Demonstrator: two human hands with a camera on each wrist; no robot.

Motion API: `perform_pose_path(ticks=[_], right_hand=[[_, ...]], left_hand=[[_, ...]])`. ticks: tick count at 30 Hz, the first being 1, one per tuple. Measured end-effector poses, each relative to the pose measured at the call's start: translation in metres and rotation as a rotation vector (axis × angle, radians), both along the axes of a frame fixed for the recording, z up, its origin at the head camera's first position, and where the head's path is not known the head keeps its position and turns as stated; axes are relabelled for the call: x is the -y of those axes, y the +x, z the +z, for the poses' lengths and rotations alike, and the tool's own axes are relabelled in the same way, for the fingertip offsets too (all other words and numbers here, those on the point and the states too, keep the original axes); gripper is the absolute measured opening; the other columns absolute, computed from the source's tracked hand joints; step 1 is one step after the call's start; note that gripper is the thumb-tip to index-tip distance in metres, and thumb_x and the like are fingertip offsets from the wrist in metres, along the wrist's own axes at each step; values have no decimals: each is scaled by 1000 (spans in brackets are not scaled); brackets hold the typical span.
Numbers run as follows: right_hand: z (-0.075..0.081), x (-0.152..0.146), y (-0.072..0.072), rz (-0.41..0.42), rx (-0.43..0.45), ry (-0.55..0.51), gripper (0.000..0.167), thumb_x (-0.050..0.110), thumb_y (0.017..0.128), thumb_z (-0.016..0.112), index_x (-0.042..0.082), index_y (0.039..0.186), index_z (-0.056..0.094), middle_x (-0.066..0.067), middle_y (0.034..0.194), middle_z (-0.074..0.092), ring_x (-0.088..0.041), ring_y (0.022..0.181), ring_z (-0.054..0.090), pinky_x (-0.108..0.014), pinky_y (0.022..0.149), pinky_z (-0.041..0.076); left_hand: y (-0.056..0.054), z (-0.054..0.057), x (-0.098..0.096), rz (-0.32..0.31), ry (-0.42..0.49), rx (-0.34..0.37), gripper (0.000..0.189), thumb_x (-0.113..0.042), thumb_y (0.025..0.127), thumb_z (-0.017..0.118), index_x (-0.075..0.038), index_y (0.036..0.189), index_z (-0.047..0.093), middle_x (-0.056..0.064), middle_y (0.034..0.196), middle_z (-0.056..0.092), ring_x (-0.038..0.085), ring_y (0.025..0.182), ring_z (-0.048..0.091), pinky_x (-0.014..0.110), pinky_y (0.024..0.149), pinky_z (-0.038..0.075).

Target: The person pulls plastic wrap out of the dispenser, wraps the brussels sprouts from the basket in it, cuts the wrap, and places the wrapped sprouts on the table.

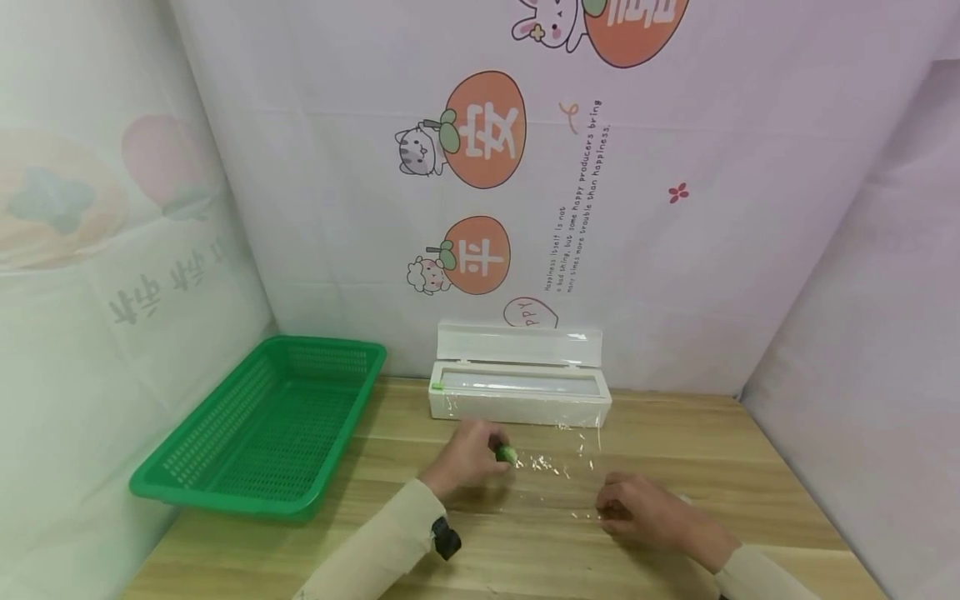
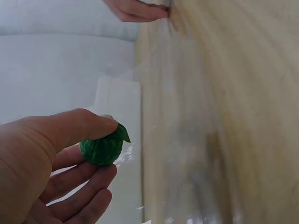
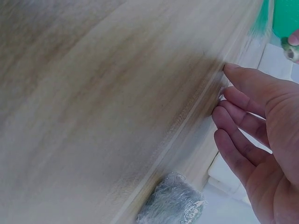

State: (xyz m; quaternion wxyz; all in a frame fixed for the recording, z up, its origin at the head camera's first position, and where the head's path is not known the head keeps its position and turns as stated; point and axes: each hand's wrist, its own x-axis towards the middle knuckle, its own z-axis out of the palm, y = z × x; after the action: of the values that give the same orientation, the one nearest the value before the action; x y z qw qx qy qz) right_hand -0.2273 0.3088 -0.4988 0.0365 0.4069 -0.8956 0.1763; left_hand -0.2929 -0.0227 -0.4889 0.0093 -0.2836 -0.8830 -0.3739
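My left hand point(image 1: 468, 458) pinches a small round green leafy vegetable point(image 2: 102, 148) between thumb and fingertips, in front of the white cling film dispenser point(image 1: 517, 410). A sheet of clear cling film point(image 1: 543, 483) stretches from the dispenser toward the front, over the table. At the film's front right edge, my right hand point(image 1: 648, 512) has its fingers curled. In the right wrist view its thumb and index fingertip pinch a bunched bit of the film. The dispenser's lid point(image 1: 517, 346) stands raised, and the roll shows inside.
On the left stands a green plastic basket point(image 1: 322, 467). A film-wrapped bundle point(image 3: 173, 200) lies on the wooden table point(image 1: 675, 433) near my right hand. Printed white cloth point(image 1: 337, 208) closes off the back and both sides.
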Motion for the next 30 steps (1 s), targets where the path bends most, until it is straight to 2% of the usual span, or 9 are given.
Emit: perform_pose_path(ticks=[4,7,14,21,25,28,30], right_hand=[[-1,0,0,0,-2,2,12,15,86,85,15,92,74,7,87,64,4,76,52,-16,63,52],[-1,0,0,0,-6,1,12,14,86,85,15,91,74,7,87,64,4,75,52,-16,63,52],[-2,-1,0,-5,-2,-2,12,14,86,85,15,91,74,8,87,64,4,76,52,-16,63,52],[0,0,1,-19,20,4,12,14,87,84,16,92,74,9,88,64,4,76,52,-17,65,54],[0,0,1,-22,23,6,12,14,87,84,16,91,73,9,87,63,5,76,52,-17,64,53],[-1,0,1,-18,24,7,11,15,88,84,15,92,73,8,88,64,4,76,52,-16,64,53],[-1,-1,1,-14,28,7,11,15,88,84,15,93,74,7,88,64,4,76,52,-17,64,53]], left_hand=[[4,-18,-9,31,15,1,20,-8,79,91,-11,91,75,-5,84,73,0,75,61,16,71,55],[7,-24,-16,40,36,-3,19,-10,78,92,-10,87,76,-5,81,72,0,71,59,16,68,54],[8,-30,-30,63,39,3,19,-11,78,92,-9,85,75,-5,79,71,-1,69,56,15,65,52],[7,-35,-35,76,-12,-3,19,-13,80,93,-8,88,75,-4,82,71,2,71,58,15,66,52],[6,-33,-31,75,-50,-14,33,-19,79,94,-4,103,77,2,94,77,8,82,66,20,76,58],[7,-25,-21,66,-79,-35,43,-22,80,93,-2,114,76,8,108,79,16,95,72,26,85,61],[7,-19,-13,47,-90,-55,43,-21,82,92,-1,116,75,11,112,78,20,99,73,29,87,62]])
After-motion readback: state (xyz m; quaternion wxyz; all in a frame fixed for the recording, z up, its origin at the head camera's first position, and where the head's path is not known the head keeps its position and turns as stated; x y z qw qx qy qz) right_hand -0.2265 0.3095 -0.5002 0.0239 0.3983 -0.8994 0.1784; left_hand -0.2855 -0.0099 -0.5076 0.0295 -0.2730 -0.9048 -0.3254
